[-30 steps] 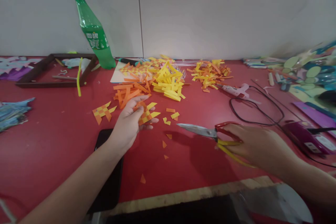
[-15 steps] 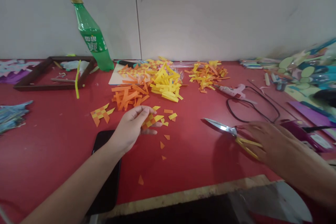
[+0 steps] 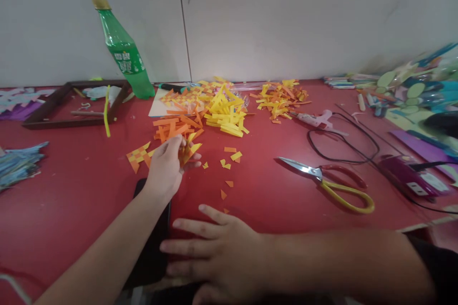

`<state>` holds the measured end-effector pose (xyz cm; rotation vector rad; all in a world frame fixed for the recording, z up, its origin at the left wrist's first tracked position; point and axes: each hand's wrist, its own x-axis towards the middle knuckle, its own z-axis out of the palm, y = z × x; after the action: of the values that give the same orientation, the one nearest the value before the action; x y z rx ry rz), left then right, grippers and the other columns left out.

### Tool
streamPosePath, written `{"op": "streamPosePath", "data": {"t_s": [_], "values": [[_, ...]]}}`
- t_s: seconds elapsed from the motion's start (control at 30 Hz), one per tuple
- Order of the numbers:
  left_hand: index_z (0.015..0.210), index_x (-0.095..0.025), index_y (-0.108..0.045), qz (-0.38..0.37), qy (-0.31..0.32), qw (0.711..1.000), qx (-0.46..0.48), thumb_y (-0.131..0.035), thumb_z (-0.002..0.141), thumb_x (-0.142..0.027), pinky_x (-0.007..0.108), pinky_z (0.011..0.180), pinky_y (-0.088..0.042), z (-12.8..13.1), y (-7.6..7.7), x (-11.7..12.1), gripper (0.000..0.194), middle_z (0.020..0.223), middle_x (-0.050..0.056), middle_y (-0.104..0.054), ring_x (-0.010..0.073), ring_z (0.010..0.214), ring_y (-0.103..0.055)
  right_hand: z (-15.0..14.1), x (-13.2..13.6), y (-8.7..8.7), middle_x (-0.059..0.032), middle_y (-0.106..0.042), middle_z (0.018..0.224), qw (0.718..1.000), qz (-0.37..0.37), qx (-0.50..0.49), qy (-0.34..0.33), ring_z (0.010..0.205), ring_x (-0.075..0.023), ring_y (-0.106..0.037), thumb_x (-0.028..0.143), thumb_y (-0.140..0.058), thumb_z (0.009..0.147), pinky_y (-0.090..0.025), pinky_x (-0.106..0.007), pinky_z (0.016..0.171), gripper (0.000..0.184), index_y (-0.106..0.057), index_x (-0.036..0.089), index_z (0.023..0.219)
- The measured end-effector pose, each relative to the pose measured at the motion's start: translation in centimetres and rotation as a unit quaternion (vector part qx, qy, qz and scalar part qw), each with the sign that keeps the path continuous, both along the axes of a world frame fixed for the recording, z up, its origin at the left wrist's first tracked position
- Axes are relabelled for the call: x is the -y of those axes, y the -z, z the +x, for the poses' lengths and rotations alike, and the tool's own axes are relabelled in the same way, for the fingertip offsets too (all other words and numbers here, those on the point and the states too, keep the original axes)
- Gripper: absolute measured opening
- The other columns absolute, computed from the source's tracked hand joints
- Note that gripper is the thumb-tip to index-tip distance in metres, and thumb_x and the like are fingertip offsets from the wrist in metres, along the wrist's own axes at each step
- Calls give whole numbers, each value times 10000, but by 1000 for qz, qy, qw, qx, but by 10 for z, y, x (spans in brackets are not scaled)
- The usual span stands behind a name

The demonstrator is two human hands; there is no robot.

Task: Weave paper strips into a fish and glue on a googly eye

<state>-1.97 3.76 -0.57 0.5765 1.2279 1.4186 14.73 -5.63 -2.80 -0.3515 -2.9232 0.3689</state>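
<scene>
My left hand (image 3: 165, 166) is closed on a woven orange-and-yellow paper piece (image 3: 189, 150), held just above the red table (image 3: 71, 186). Beside it on the left lies another woven piece (image 3: 138, 156). My right hand (image 3: 218, 252) lies flat with fingers spread near the table's front edge, next to a black phone (image 3: 153, 248), holding nothing. The scissors (image 3: 331, 182), red and yellow handled, lie alone on the table to the right. Piles of orange strips (image 3: 175, 128) and yellow strips (image 3: 225, 109) sit behind my left hand.
A green bottle (image 3: 125, 55) stands by the wall. A dark wooden frame (image 3: 71, 105) lies at back left. A glue gun (image 3: 317, 119) with black cord, a purple device (image 3: 408, 178) and coloured craft items fill the right. Small paper scraps (image 3: 229, 157) dot the middle.
My right hand set the scissors down on the table and swept left to rest flat near the front edge. My left hand lifted the woven piece slightly back and left.
</scene>
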Motion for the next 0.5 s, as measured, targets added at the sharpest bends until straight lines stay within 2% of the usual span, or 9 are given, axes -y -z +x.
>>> {"op": "streamPosePath", "data": {"t_s": [0.1, 0.2, 0.3, 0.4, 0.43, 0.5], "values": [[680, -172, -562, 13, -39, 999, 13, -654, 785, -295, 204, 451, -561, -2, 0, -2, 186, 720, -47, -597, 88, 484, -618, 4, -14, 3, 33, -313, 1589, 997, -65, 35, 32, 1522, -142, -98, 579, -274, 1005, 187, -403, 1207, 635, -313, 213, 1522], [714, -171, -604, 28, -58, 997, 37, -684, 769, -295, 234, 484, -585, -3, 2, -3, 157, 716, -48, -605, 83, 483, -594, 21, -35, 4, -23, -264, 1605, 991, -83, 53, 95, 1523, -189, -117, 608, -276, 991, 110, -476, 1224, 713, -200, 183, 1558], [746, -164, -651, 38, -53, 997, 51, -767, 706, -303, 241, 504, -593, -4, 4, -3, 186, 724, -42, -617, 83, 503, -596, 41, -59, 6, -59, -238, 1611, 977, -43, 75, 197, 1518, -258, -141, 626, -282, 978, 5, -560, 1220, 734, -210, 180, 1557], [756, -163, -676, 47, -36, 997, 54, -836, 641, -302, 229, 517, -594, -5, 5, -3, 241, 686, -49, -605, 87, 523, -605, 49, -78, 9, -110, -226, 1609, 948, 15, 89, 304, 1513, -302, -150, 580, -310, 987, -47, -611, 1201, 713, -247, 143, 1547], [752, -164, -678, 49, -32, 997, 54, -852, 625, -296, 225, 521, -594, -5, 5, -3, 253, 671, -54, -598, 85, 525, -606, 48, -82, 10, -109, -221, 1611, 944, 28, 88, 316, 1514, -304, -146, 557, -311, 994, -49, -616, 1198, 690, -259, 144, 1543], [745, -164, -675, 52, -26, 997, 55, -876, 594, -281, 217, 520, -591, -4, 5, -2, 276, 660, -62, -593, 83, 524, -609, 41, -83, 8, -75, -214, 1617, 955, 35, 77, 286, 1518, -290, -130, 530, -300, 1004, -39, -609, 1200, 642, -284, 175, 1537]]}}
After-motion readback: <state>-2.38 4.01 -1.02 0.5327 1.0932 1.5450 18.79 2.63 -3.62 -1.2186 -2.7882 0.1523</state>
